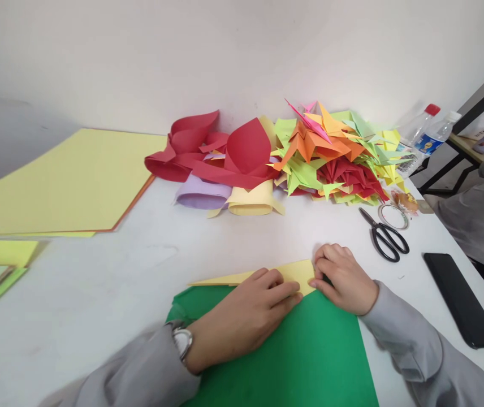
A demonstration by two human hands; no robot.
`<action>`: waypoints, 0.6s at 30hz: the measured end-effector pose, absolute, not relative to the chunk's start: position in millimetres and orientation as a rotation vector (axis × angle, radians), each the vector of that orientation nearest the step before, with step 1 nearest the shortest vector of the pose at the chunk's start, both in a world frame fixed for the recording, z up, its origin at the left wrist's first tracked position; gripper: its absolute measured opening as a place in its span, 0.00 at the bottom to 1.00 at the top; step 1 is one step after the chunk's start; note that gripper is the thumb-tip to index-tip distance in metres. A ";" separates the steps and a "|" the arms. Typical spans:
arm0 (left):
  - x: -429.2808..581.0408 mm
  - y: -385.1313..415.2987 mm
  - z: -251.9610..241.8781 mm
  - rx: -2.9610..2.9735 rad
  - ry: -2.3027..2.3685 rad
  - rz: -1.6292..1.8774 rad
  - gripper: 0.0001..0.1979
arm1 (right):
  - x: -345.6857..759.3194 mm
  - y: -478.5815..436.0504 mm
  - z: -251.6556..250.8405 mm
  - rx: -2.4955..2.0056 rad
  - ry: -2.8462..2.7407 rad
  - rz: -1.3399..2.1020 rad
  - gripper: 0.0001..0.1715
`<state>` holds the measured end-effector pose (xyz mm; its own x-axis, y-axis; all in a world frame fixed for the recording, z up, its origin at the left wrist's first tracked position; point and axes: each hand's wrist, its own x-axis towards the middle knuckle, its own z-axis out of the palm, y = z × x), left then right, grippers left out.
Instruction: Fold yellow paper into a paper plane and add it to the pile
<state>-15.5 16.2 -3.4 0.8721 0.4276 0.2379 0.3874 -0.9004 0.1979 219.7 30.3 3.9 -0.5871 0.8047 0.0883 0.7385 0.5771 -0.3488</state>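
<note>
The person's left hand (246, 314) is lying flat, fingers (282, 295) stretched out side by side and pressing down on a folded pale yellow paper piece (299, 271), which is sitting at the near middle of the white desk (98, 299), its near edge overlapping the far edge of a large green paper sheet (310, 350). The right hand (344, 277) is resting just right of the left, its fingers (324, 257) curled and bunched together, tips bearing down on the right end of the yellow piece; whether the thumb is gripping the paper underneath cannot be told. A silver wristwatch (182, 341) is showing at the left grey cuff. Far behind, a heap of folded paper cranes in orange, green, red and yellow (335, 152) is leaning against the wall, with curled red, lilac and cream paper scraps (208, 164) to its left. Black-handled scissors (384, 234) and a clear tape ring (393, 216) are lying right of the hands, and a black phone (462, 299) is lying nearer the right edge. Large yellow sheets (68, 181) are lying at the far left.
</note>
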 end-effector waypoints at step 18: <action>-11.4 11.9 -0.9 2.977 0.579 0.403 0.09 | 224.1 36.8 7.4 -1.432 -2.391 0.762 0.15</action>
<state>-11.4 11.9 -0.9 0.8939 0.3783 0.2406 0.3566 -0.9252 0.1296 224.1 36.8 7.4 -0.4848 0.8731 -0.0506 0.7413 0.3795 -0.5536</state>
